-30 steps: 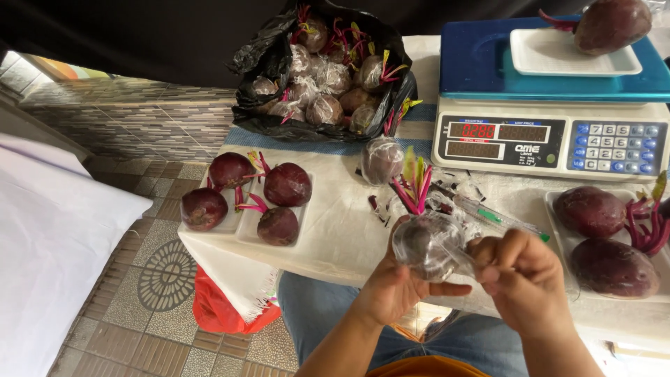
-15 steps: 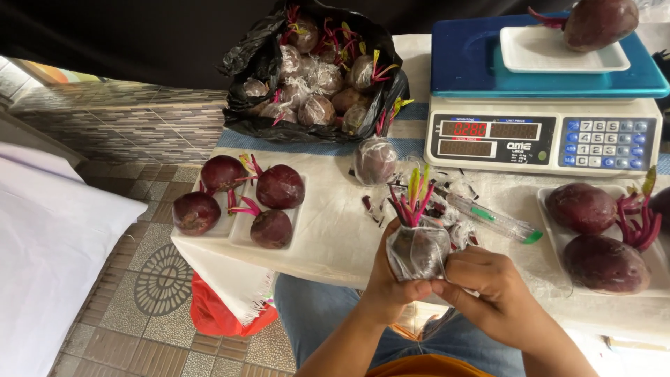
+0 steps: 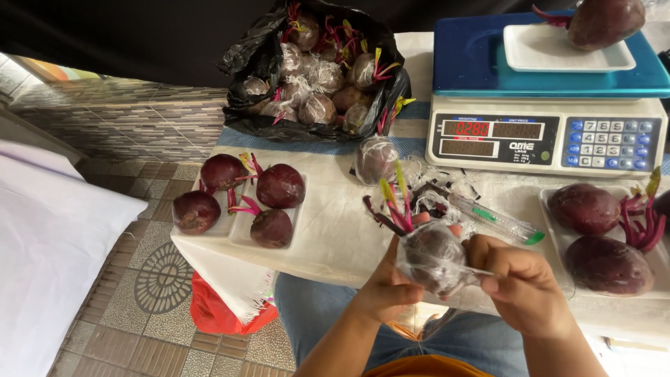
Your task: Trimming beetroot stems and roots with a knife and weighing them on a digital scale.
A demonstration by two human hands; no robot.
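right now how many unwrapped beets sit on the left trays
4: back left, back right, front left, front right. None looks hidden.

Soft, even daylight fills the frame, with faint shadows. The upper left falls dark. Clear film on the beet (image 3: 434, 257) glints slightly. Focus is sharp; edges bend mildly.

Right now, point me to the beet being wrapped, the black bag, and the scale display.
wrapped beet (image 3: 434, 258), head view, on its plastic-covered dark body between the hands.
black bag (image 3: 241, 59), head view, on its crumpled left wall.
scale display (image 3: 493, 134), head view, on the front panel beside the red digits.
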